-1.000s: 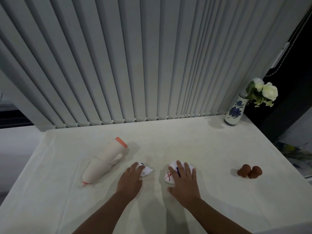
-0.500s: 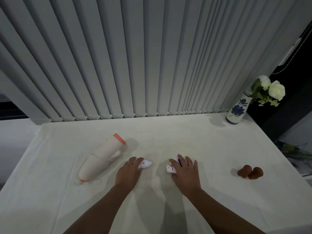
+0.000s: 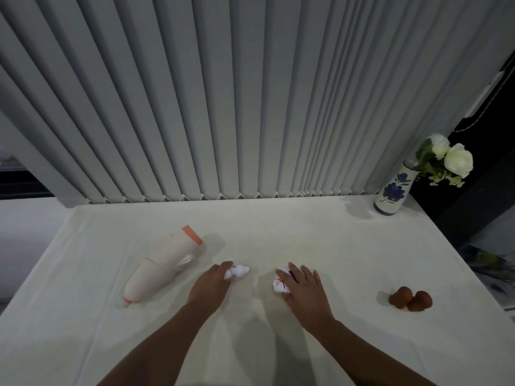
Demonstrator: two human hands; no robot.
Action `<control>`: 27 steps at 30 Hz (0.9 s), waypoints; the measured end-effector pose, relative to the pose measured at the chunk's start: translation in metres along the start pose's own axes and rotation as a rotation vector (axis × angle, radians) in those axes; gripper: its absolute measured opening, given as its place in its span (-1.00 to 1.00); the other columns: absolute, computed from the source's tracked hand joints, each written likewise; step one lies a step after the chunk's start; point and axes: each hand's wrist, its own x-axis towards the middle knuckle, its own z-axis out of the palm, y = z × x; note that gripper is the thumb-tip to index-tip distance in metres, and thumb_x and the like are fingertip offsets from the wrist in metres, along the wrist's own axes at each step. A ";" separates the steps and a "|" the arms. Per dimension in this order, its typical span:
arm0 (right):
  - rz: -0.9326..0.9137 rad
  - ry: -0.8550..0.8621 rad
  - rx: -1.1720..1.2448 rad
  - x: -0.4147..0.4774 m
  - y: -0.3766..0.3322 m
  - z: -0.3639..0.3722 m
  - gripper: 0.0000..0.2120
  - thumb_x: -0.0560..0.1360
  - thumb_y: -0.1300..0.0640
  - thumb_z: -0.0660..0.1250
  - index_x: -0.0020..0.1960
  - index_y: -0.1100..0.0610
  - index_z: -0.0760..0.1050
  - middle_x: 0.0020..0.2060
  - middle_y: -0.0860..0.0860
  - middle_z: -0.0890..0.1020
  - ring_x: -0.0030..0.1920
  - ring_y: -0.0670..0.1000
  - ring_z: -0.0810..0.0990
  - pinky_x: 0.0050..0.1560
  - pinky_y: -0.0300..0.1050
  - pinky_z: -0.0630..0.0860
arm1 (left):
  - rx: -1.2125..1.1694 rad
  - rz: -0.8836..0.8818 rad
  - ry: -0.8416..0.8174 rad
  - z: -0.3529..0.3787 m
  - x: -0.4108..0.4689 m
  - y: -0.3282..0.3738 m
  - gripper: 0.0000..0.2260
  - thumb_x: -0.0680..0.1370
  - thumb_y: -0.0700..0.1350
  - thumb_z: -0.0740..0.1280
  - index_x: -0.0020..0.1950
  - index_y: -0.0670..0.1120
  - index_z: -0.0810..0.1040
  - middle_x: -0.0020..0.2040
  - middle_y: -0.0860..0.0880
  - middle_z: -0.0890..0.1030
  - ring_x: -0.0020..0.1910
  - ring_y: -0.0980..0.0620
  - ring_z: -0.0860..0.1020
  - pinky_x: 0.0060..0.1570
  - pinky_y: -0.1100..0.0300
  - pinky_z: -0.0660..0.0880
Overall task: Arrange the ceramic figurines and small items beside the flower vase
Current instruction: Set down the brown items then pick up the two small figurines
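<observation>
Two hands on a white-clothed table (image 3: 278,232), both near its middle front. Bare cloth lies open between the hands and the vase (image 3: 391,192), which stands upright at the far right corner, just beside the blinds (image 3: 223,93). Left hand (image 3: 207,285): palm down, fingers curled around a small white figurine (image 3: 239,271) whose far end points right. Right hand (image 3: 303,288): palm down, fingers spread over a white figurine with red marks (image 3: 279,284); its axis cannot be told. Cream bottle (image 3: 164,267): lying on its side, left of the hands, orange end pointing far-right. Brown pair (image 3: 411,298): touching, near the right edge, well apart from the vase.
</observation>
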 end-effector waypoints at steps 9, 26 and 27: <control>0.047 -0.061 0.485 0.007 0.033 -0.059 -0.72 0.47 0.12 0.22 0.15 -0.10 0.45 0.10 -0.11 0.54 0.12 0.01 0.49 0.17 -0.01 0.35 | -0.082 0.136 -0.058 0.000 0.013 0.063 -0.78 0.47 0.20 0.30 -0.10 0.08 0.51 -0.04 0.11 0.62 -0.03 0.09 0.59 -0.08 0.18 0.48; 0.178 -0.347 0.433 -0.003 0.127 -0.080 -0.85 0.50 0.08 0.31 0.04 -0.12 0.44 -0.05 -0.17 0.51 0.01 -0.08 0.48 0.04 -0.15 0.32 | -0.036 0.244 -0.214 0.059 0.063 0.151 -0.70 0.41 0.02 0.29 0.11 -0.02 0.53 0.06 -0.06 0.55 0.02 -0.06 0.55 -0.02 0.12 0.44; 0.178 -0.365 0.425 -0.001 0.130 -0.079 -0.84 0.49 0.08 0.31 0.03 -0.13 0.44 -0.04 -0.18 0.51 0.03 -0.07 0.49 0.07 -0.13 0.35 | -0.020 0.256 -0.220 0.062 0.066 0.154 -0.71 0.44 -0.03 0.32 0.14 -0.03 0.53 0.10 -0.07 0.52 0.04 -0.06 0.55 -0.01 0.11 0.44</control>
